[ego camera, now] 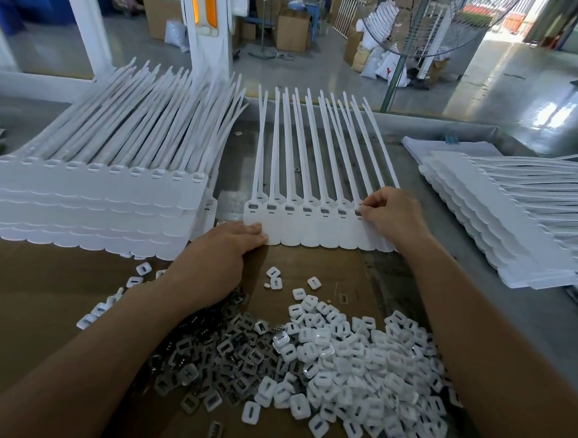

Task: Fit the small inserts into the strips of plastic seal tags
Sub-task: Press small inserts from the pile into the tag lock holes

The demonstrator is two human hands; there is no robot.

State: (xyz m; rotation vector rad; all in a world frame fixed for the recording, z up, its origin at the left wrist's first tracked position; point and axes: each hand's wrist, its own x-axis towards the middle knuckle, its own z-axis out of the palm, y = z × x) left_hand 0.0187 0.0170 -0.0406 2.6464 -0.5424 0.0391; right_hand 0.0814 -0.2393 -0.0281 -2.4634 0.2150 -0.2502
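My left hand (pixel 227 249), fingers flat together, presses the strip of seal tags (pixel 313 232) lying dead ahead; my right hand (pixel 393 216) pinches an insert (pixel 359 211) at its seventh socket, loose inserts (pixel 344 359) heaped nearer me.

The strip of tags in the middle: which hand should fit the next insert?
Probably the right hand: it seems to pinch an insert at the slot row of the strip, while the left hand lies flat on its near left corner.
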